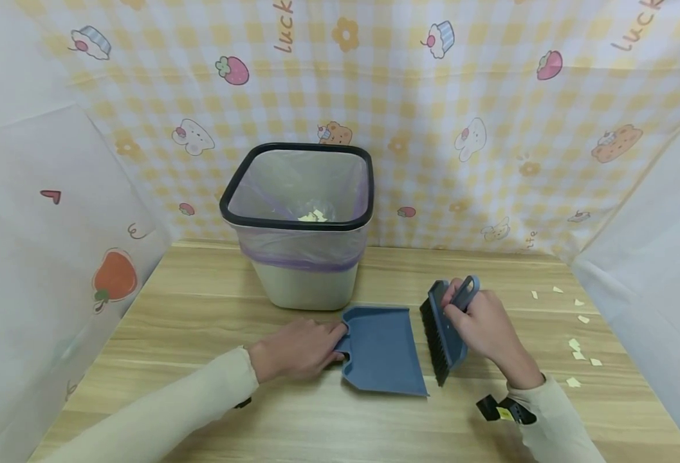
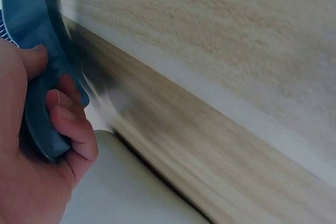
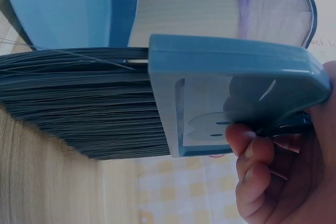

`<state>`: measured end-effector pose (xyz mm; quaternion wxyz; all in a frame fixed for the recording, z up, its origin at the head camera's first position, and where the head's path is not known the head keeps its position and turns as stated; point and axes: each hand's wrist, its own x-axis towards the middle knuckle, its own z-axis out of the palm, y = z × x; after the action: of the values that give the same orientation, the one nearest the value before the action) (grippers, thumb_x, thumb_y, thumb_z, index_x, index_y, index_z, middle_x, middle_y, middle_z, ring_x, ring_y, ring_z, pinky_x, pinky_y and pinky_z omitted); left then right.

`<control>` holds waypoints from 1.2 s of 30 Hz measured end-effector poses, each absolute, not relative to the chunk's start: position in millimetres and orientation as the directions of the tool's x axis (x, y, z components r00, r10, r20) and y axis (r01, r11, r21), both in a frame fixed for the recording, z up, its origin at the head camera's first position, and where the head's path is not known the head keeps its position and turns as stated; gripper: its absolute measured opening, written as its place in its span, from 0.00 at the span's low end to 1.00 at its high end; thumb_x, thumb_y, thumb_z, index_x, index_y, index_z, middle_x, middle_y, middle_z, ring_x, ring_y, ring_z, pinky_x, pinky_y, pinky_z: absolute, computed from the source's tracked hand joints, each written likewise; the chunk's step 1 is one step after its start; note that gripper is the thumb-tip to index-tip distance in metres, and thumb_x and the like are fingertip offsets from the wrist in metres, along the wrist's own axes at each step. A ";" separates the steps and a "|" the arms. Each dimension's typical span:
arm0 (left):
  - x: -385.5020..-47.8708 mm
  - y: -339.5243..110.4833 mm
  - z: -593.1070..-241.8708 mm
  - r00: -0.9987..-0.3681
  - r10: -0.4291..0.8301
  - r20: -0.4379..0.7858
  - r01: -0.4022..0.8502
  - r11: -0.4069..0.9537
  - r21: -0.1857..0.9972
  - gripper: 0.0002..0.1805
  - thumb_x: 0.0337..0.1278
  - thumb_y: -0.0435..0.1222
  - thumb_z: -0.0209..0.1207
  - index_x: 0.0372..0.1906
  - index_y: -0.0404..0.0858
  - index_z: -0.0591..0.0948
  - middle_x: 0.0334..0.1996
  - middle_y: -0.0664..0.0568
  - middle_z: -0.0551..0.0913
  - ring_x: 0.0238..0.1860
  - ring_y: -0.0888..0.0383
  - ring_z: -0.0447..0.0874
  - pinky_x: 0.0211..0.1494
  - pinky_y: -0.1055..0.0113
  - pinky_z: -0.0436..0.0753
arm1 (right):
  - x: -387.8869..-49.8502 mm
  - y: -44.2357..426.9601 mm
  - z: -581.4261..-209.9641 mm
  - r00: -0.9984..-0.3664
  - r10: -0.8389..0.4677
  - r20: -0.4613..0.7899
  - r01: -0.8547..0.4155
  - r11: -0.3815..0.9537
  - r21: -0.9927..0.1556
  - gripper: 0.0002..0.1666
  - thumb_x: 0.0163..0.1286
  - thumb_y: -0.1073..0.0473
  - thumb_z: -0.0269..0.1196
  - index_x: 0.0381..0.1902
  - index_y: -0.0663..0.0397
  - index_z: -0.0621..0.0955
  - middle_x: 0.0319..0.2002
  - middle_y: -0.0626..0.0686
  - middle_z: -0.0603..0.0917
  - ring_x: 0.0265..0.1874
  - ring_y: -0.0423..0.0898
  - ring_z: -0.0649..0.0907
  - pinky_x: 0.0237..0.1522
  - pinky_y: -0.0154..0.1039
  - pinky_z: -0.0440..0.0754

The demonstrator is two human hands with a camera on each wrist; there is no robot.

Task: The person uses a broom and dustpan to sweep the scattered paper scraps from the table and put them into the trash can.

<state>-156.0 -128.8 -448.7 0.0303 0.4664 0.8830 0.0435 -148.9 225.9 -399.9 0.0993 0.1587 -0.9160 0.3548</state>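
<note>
A blue dustpan (image 1: 381, 350) lies on the wooden table, its wide edge facing right. My left hand (image 1: 302, 350) grips its handle from the left; in the left wrist view the fingers (image 2: 73, 124) curl round the blue handle (image 2: 44, 114). Just right of the dustpan, my right hand (image 1: 481, 321) holds a blue hand brush (image 1: 446, 328) with dark bristles (image 3: 89, 103). The bristles point toward the dustpan, with a small gap between them in the head view. Several pale paper scraps (image 1: 574, 345) are scattered on the table right of the brush.
Behind the dustpan stands a pale bin (image 1: 311, 289) with a black rim and a clear liner with purple bands; pale scraps (image 1: 314, 216) lie inside it. A checked cloth (image 1: 490, 83) hangs behind the table (image 1: 189, 308), and white cloth flanks both sides.
</note>
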 end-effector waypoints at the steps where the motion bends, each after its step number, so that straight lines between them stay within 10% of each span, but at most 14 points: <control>1: -156.1 -128.8 -449.0 -0.561 0.828 -0.013 0.823 0.559 0.100 0.16 0.87 0.46 0.55 0.57 0.37 0.78 0.40 0.53 0.84 0.30 0.60 0.82 0.33 0.62 0.83 | -149.0 225.8 -399.8 -0.929 -0.222 0.295 -0.363 0.697 -0.619 0.08 0.74 0.69 0.61 0.36 0.52 0.83 0.22 0.44 0.81 0.18 0.41 0.76 0.23 0.38 0.74; 25: -157.3 -123.1 -449.0 -0.546 0.838 0.009 0.837 0.545 0.047 0.12 0.81 0.43 0.63 0.52 0.38 0.81 0.38 0.52 0.84 0.32 0.59 0.84 0.34 0.62 0.85 | -135.6 276.0 -378.0 -0.878 -0.278 0.390 -0.443 0.780 -0.442 0.09 0.68 0.69 0.66 0.37 0.48 0.83 0.26 0.41 0.82 0.22 0.36 0.75 0.25 0.38 0.75; 36: -157.4 -125.0 -453.4 -0.547 0.837 0.017 0.837 0.546 0.042 0.12 0.82 0.44 0.63 0.52 0.38 0.81 0.38 0.52 0.84 0.33 0.59 0.85 0.34 0.62 0.85 | -118.0 382.0 -360.5 -0.961 -0.088 0.261 -0.167 0.941 -0.296 0.03 0.74 0.65 0.61 0.39 0.56 0.82 0.27 0.51 0.84 0.24 0.48 0.81 0.25 0.50 0.77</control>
<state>-157.4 -125.0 -453.4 0.0027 0.4760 0.8792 0.0227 -118.0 382.0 -360.5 0.1231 0.0651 -0.9773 0.1595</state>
